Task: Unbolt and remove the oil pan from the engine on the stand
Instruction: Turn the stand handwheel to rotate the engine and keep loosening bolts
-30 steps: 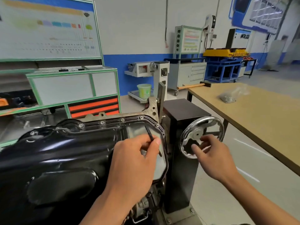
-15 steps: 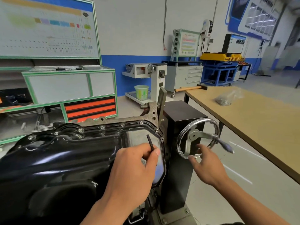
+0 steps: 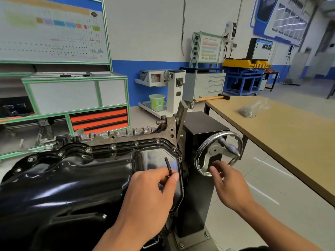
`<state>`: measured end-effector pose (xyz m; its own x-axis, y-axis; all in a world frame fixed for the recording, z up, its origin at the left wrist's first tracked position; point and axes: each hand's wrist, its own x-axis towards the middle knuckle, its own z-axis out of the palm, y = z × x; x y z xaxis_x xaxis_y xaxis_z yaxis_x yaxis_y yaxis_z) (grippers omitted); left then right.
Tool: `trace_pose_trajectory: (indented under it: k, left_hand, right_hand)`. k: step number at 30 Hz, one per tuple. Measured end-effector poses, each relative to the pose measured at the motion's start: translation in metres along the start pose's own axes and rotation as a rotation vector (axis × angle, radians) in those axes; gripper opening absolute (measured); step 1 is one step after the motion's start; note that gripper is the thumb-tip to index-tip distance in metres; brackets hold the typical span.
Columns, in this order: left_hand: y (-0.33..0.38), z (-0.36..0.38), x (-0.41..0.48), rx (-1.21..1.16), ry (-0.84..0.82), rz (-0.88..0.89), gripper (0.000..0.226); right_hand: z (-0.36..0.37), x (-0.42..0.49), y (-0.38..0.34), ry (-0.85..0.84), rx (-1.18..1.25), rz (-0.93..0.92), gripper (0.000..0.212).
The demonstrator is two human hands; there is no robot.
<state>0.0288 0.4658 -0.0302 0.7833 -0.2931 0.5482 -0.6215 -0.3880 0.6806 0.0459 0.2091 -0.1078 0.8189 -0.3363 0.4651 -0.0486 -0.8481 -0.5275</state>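
Oil pan point(image 3: 72, 187): black, glossy pressed steel, mounted on the upturned underside of the engine point(image 3: 126, 137), which is carried on the stand point(image 3: 199, 160); it fills the lower left of the view. Flange bolts point(image 3: 113, 147): a row of them seated along the far and right edges of the pan; none visibly removed, near edge hidden. Left hand point(image 3: 150, 192): over the pan's right end, thumb and fingers pinching a small black hex key point(image 3: 168, 166) whose short arm points upward, not engaged in any bolt. Right hand point(image 3: 230, 185): fingers loosely extended, tips at the lower rim of the chrome handwheel point(image 3: 219, 153) on the stand's black column, not wrapped round it; the wheel's crank handle shows blurred. Workbench point(image 3: 290, 142): to the right, well apart, bearing a clear bag of small hardware point(image 3: 252, 110) and a wooden-handled hammer point(image 3: 210, 98) at its far end. Step in hand, as judged: setting the engine's angle with the handwheel, ahead of unbolting; task at an early stage, pan fully fastened. Next move calls for: halting the wheel once the flange faces up squarely, seating the key straight and fully in a bolt head, then breaking it loose with a firm turn.
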Motion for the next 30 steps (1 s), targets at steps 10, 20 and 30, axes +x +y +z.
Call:
trace_pose_trajectory:
  k: [10, 20, 30]
  left_hand:
    - [-0.002, 0.000, -0.003, -0.023, 0.002, -0.011, 0.031]
    - [-0.008, 0.005, -0.004, -0.001, -0.026, -0.018, 0.027]
    - [-0.012, 0.011, -0.009, 0.100, -0.036, 0.034, 0.021]
  right_hand:
    - [0.003, 0.007, 0.008, -0.007, -0.030, 0.052, 0.038]
    - [-0.011, 0.008, -0.003, 0.119, 0.065, -0.012, 0.023]
    - [-0.007, -0.002, -0.003, 0.031, 0.032, 0.012, 0.033]
